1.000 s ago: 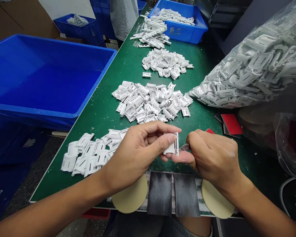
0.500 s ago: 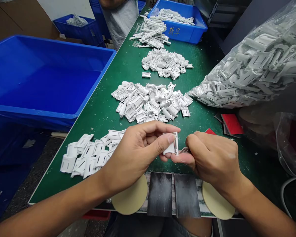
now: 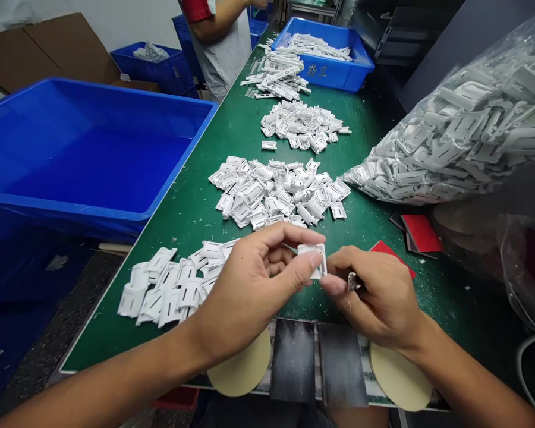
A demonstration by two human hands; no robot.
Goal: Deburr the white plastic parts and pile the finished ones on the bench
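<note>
Large blue plastic crate [image 3: 116, 208] stands to the left of the long green-topped counter [image 3: 191, 238], its rim level with the counter's left edge. A bulging clear plastic bag [image 3: 455, 137] packed with white plastic parts lies on the right side of the counter. At the far end are a blue crate [image 3: 334, 77] holding more white parts and, beyond the counter's left edge, a smaller blue crate [image 3: 160, 74]. A co-worker [image 3: 220, 53] stands at the far left of the counter, apart from the person's own hands. Four loose piles of white plastic parts run down the counter: the far pile [image 3: 276, 74], the second pile [image 3: 301, 126], the middle pile [image 3: 276, 193], and the near pile [image 3: 169, 282], which lies just beside the left hand [image 3: 254, 276]. Two dark pads [image 3: 292, 359] sit at the near edge between cream round discs [image 3: 239, 362]. A red sheet [image 3: 390, 252] lies just past the right hand [image 3: 374, 294]. The left fingers [image 3: 289, 235] and thumb pinch a white plastic part [image 3: 312, 260] above the counter, near the center. The right fingers [image 3: 339, 261] are closed narrowly on a small metal piece [image 3: 351, 282], held just beside the white part and not clearly touching it.
</note>
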